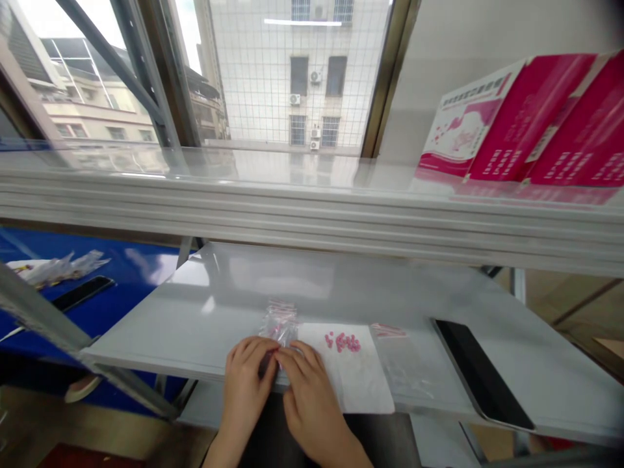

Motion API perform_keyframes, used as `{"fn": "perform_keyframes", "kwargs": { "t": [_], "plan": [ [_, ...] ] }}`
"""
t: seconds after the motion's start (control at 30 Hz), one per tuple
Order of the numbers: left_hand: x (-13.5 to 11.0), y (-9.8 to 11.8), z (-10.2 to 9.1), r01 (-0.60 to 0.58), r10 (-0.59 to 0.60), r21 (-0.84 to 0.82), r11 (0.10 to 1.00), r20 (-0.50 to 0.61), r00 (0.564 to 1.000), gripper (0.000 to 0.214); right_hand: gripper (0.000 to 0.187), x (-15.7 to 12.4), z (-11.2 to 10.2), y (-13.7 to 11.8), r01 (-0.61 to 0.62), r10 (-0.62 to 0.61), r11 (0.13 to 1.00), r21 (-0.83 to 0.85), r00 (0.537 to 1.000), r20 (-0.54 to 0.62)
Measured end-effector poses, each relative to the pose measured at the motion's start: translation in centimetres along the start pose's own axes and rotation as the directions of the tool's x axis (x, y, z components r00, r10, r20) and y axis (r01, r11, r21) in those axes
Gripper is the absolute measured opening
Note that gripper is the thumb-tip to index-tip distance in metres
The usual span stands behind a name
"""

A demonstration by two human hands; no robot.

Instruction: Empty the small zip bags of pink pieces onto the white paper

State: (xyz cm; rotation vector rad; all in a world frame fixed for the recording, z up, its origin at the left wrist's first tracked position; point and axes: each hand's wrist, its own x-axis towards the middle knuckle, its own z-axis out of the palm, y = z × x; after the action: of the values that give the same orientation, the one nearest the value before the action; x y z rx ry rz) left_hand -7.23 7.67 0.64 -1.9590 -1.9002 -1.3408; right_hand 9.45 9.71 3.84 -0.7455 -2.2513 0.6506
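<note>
My left hand (246, 383) and my right hand (309, 393) meet at the front edge of a grey shelf (195, 318), fingers pinched together on a small clear zip bag (280, 325) with a red strip. Just right of the bag lies a white sheet (355, 383) with several small pink pieces (344, 342) on it. Further right lies another clear zip bag (402, 364), flat on the shelf.
A black phone (480, 377) lies on the shelf at the right. Pink and white boxes (526, 120) stand on the upper shelf. At the left, a blue table (131, 279) holds another phone (82, 292) and plastic bags (58, 266). A window is behind.
</note>
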Motion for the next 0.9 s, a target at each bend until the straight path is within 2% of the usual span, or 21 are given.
{"fn": "perform_keyframes", "kwargs": {
  "t": [0.07, 0.1, 0.13, 0.17, 0.2, 0.27, 0.3, 0.33, 0.37, 0.4, 0.43, 0.53, 0.67, 0.8, 0.9],
  "plan": [
    [0.3, 0.2, -0.2, 0.002, -0.003, -0.015, 1.000, -0.029, 1.000, 0.008, 0.059, -0.6, 0.0, -0.2, -0.005, 0.017, 0.989, 0.146, 0.997, -0.081],
    [0.4, 0.3, -0.4, 0.002, -0.003, -0.022, 1.000, -0.047, 0.999, 0.007, 0.049, -0.9, 0.0, -0.3, -0.038, 0.069, 0.968, 0.247, 0.991, -0.117],
    [0.5, 0.6, -0.7, -0.003, 0.001, -0.031, 1.000, -0.072, 0.997, 0.008, 0.037, -1.1, -0.1, -0.4, -0.097, 0.154, 0.923, 0.372, 0.980, -0.127],
    [0.5, 0.9, -1.0, -0.016, 0.012, -0.046, 0.999, -0.100, 0.995, 0.008, 0.024, -1.2, -0.3, -0.4, -0.172, 0.255, 0.840, 0.515, 0.962, -0.095],
    [0.5, 1.4, -1.5, -0.038, 0.029, -0.066, 0.997, -0.132, 0.991, 0.009, 0.019, -1.4, -0.6, -0.4, -0.251, 0.355, 0.713, 0.655, 0.935, -0.027],
    [0.3, 2.6, -2.4, -0.102, 0.079, -0.113, 0.988, -0.188, 0.979, 0.012, 0.036, -1.5, -1.4, -0.2, -0.357, 0.475, 0.375, 0.856, 0.866, 0.153],
    [0.2, 3.2, -2.8, -0.136, 0.107, -0.133, 0.982, -0.204, 0.973, 0.015, 0.045, -1.5, -1.9, -0.1, -0.364, 0.497, 0.216, 0.906, 0.840, 0.218],
    [0.0, 3.9, -3.2, -0.172, 0.139, -0.151, 0.973, -0.203, 0.969, 0.019, 0.051, -1.5, -2.5, 0.0, -0.350, 0.513, 0.100, 0.931, 0.820, 0.253],
    [-0.3, 4.5, -3.5, -0.205, 0.173, -0.166, 0.965, -0.189, 0.967, 0.022, 0.053, -1.5, -3.1, 0.2, -0.331, 0.529, 0.033, 0.943, 0.807, 0.264],
    [-0.5, 5.0, -3.8, -0.237, 0.208, -0.180, 0.955, -0.167, 0.964, 0.024, 0.051, -1.6, -3.7, 0.3, -0.315, 0.549, 0.010, 0.949, 0.795, 0.258],
    [-0.7, 5.4, -3.9, -0.266, 0.242, -0.193, 0.945, -0.139, 0.960, 0.027, 0.048, -1.8, -4.3, 0.5, -0.310, 0.569, 0.025, 0.950, 0.786, 0.241],
    [-1.4, 5.9, -4.1, -0.321, 0.312, -0.214, 0.922, -0.079, 0.947, 0.030, 0.035, -2.6, -5.8, 0.8, -0.344, 0.610, 0.125, 0.931, 0.767, 0.201],
    [-2.1, 5.6, -4.0, -0.329, 0.329, -0.196, 0.924, -0.035, 0.944, 0.031, 0.041, -4.1, -6.7, 1.3, -0.365, 0.573, 0.114, 0.924, 0.784, 0.239],
    [-2.6, 5.3, -3.7, -0.338, 0.349, -0.228, 0.913, 0.009, 0.937, 0.034, 0.034, -5.4, -6.9, 1.8, -0.435, 0.594, 0.288, 0.853, 0.780, 0.197],
    [-2.7, 5.2, -3.8, -0.333, 0.356, -0.275, 0.902, 0.038, 0.934, 0.034, 0.034, -6.1, -7.1, 2.2, -0.482, 0.601, 0.309, 0.820, 0.767, 0.225]
  ]
}}
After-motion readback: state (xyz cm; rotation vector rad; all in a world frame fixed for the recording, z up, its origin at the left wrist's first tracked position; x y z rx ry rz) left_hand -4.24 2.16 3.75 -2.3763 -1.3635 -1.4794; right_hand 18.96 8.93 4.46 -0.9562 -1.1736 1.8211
